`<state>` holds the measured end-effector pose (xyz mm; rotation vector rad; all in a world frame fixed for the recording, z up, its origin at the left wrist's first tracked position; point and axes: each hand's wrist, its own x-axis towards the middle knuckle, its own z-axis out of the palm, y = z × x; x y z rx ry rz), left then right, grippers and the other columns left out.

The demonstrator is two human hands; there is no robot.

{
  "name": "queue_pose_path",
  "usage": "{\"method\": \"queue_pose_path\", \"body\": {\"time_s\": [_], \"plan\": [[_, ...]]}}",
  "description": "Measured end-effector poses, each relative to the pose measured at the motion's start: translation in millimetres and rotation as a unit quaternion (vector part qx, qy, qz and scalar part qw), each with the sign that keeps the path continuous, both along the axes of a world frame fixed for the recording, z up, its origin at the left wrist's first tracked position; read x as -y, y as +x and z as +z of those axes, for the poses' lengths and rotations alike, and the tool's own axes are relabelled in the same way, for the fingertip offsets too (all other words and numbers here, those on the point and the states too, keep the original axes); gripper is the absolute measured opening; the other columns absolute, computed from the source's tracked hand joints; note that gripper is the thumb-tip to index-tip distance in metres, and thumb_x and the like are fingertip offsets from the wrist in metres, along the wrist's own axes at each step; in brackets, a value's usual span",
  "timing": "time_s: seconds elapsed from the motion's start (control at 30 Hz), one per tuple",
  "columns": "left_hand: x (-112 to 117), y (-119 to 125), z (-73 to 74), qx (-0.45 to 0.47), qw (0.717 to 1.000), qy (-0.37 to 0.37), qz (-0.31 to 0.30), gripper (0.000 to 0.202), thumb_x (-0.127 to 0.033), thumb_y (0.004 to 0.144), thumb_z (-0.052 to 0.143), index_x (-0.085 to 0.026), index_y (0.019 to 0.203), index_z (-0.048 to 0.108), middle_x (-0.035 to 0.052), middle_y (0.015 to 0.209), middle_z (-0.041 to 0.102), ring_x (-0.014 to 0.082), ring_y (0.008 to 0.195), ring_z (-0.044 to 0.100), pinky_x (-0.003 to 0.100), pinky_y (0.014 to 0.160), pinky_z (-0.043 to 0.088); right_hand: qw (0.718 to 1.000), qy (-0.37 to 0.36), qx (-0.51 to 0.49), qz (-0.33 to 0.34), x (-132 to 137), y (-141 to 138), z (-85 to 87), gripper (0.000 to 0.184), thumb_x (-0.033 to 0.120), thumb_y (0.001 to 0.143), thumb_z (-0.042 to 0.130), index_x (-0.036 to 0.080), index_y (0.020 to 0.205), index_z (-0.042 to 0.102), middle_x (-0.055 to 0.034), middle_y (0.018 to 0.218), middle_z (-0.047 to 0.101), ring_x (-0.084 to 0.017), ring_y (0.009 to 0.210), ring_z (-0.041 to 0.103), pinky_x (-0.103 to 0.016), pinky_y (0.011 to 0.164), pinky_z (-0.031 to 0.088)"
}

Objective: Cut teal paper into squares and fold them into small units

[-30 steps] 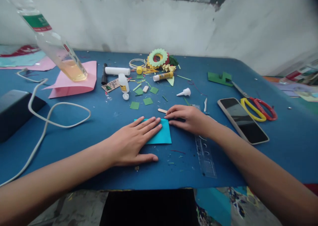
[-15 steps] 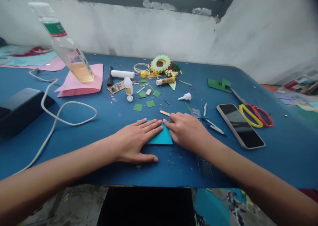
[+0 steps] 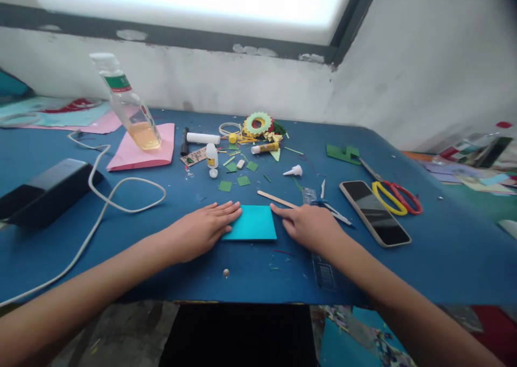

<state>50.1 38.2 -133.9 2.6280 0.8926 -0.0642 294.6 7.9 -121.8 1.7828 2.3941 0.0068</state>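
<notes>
A folded sheet of bright blue paper [image 3: 253, 223] lies on the blue table in front of me. My left hand [image 3: 205, 227] rests flat with its fingers together, the fingertips pressing on the paper's left part and hiding its upper left corner. At the paper's upper right corner is the outstretched index finger of my right hand [image 3: 311, 224]; its other fingers are partly curled, and I see nothing held in it. A wooden craft stick [image 3: 277, 199] lies just behind that hand, partly beside a compass [image 3: 335, 212].
Scissors [image 3: 398, 195] and a phone [image 3: 375, 213] lie on the right. Behind the paper are a glue bottle [image 3: 210, 156], a glue stick [image 3: 264, 148] and green paper squares [image 3: 243, 181]. A bottle [image 3: 139, 125] stands on pink paper [image 3: 121, 154]; a white cable [image 3: 133, 180] loops at left.
My left hand has slid left off the paper's middle, uncovering more of it. My right index finger has shifted to the upper right corner. The camera view has tilted up.
</notes>
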Motion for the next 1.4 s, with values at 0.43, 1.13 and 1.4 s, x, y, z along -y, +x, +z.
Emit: {"method": "queue_pose_path", "body": {"time_s": [0.43,1.13,1.4], "plan": [[-11.6,32.6,13.5,0.072,0.99,0.107,0.063,0.033,-0.029,0.082,0.054,-0.013,0.111,0.058,0.0132,0.103,0.063,0.0261,0.096,0.06,0.036,0.081,0.047,0.971,0.088,-0.203,0.088,-9.3,-22.9,-15.3,0.021,0.026,0.085,0.055,0.013,0.101,0.061,-0.014,0.107,0.061,-0.024,0.101,0.054,-0.036,0.086,0.043],[62.6,14.8,67.8,0.275,0.946,0.167,0.036,0.015,-0.018,0.077,0.055,-0.017,0.071,0.069,0.0007,0.07,0.067,0.0103,0.06,0.059,0.02,0.057,0.046,0.897,0.156,-0.383,0.155,83.1,-19.4,56.0,0.012,0.018,0.084,0.053,0.017,0.08,0.064,-0.0025,0.075,0.068,-0.015,0.072,0.063,-0.024,0.067,0.046],[76.6,-5.0,65.5,0.327,0.932,0.085,0.129,0.016,-0.024,0.081,0.055,-0.015,0.086,0.067,0.0042,0.084,0.071,0.0138,0.074,0.065,0.021,0.064,0.052,0.891,0.124,-0.42,0.121,102.3,-11.4,59.1,0.01,0.016,0.085,0.054,0.018,0.084,0.063,-0.0006,0.079,0.068,-0.011,0.074,0.063,-0.02,0.069,0.045]]}}
